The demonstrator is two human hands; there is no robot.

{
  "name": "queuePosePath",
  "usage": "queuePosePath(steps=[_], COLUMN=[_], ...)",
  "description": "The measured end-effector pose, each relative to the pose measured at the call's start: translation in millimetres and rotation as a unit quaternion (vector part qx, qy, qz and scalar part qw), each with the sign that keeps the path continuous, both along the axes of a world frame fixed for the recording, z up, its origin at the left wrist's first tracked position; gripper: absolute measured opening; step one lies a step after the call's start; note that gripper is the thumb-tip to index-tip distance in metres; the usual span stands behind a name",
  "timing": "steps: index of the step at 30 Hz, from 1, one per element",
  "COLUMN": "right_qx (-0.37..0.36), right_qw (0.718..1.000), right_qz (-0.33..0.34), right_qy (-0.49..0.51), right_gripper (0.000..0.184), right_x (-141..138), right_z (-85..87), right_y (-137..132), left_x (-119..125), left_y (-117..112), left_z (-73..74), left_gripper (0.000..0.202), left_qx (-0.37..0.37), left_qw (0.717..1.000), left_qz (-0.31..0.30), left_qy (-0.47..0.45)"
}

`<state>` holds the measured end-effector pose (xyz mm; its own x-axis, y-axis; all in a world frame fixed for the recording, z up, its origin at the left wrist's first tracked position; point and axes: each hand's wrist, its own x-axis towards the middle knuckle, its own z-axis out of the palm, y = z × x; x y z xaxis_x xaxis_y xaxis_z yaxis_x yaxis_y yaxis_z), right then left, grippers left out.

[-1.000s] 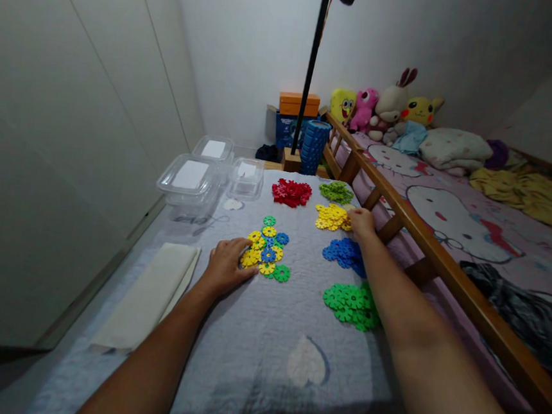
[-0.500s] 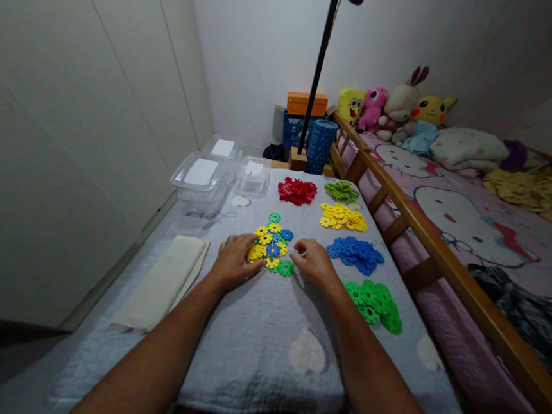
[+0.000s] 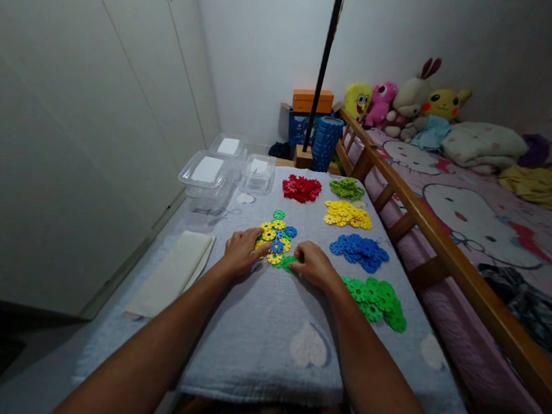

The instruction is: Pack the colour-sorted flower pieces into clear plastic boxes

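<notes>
A small mixed pile of yellow, blue and green toothed plastic discs lies in the middle of the cloth. My left hand rests at its left side, fingers stretched forward and apart against the yellow discs. At the pile's front right corner, my right hand has its thumb and curled fingers on the edge of a green disc. A single green disc lies at the far end of the pile. Sorted heaps stand beyond and right: red pieces, light green, yellow, blue and green.
Clear lidded plastic boxes with white labels stand at the back left. A folded cream cloth lies left of my left forearm. The bed's wooden rail runs along the right side. A black pole rises behind the table.
My right hand has moved in to the green disc at the pile's near corner and its fingers have come onto it. My left hand stays by the yellow discs. The view has shifted slightly.
</notes>
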<state>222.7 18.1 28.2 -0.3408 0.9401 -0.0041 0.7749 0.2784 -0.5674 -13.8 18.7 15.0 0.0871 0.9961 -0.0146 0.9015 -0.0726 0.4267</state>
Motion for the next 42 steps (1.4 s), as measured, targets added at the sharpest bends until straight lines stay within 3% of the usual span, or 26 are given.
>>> queuePosePath(steps=[4, 8, 13, 18, 23, 28, 33, 38, 42], right_qx=[-0.008, -0.01, -0.013, -0.02, -0.032, -0.035, -0.073, -0.067, -0.024], right_qw=[1.0, 0.999, 0.998, 0.997, 0.995, 0.994, 0.978, 0.954, 0.949], right_qz=[0.001, -0.004, -0.009, -0.021, -0.034, -0.044, -0.061, -0.102, -0.169], right_qy=[0.022, 0.043, 0.065, 0.071, 0.087, 0.096, 0.187, 0.273, 0.266], right_gripper=[0.023, 0.026, 0.024, 0.022, 0.02, 0.019, 0.017, 0.021, 0.025], right_x=[1.9, 3.4, 5.0, 5.9, 6.2, 3.9, 9.8, 51.8, 101.1], right_z=[-1.5, -3.2, -4.8, -3.5, -0.9, -0.1, 6.5, 23.9, 33.4], right_y=[1.6, 2.5, 3.0, 3.1, 2.5, 2.3, 4.1, 4.9, -8.9], left_x=[6.1, 15.3, 23.6, 29.9, 37.0, 44.8, 54.1, 57.6, 56.9], left_y=[20.3, 44.2, 69.3, 84.2, 87.1, 87.2, 86.6, 76.4, 60.3], left_z=[10.1, 14.4, 8.2, 8.7, 12.1, 10.7, 11.9, 17.1, 21.9], left_gripper=[0.059, 0.054, 0.046, 0.045, 0.044, 0.055, 0.05, 0.041, 0.038], left_qx=[-0.058, -0.026, 0.037, 0.014, -0.007, 0.013, 0.024, 0.039, 0.035], left_qw=[0.998, 0.999, 0.998, 0.997, 0.993, 0.99, 0.976, 0.963, 0.964], left_qz=[0.004, 0.008, -0.029, -0.068, -0.115, -0.118, -0.184, -0.236, -0.235], left_qy=[0.013, 0.037, 0.047, 0.044, 0.038, 0.079, 0.114, 0.123, 0.119])
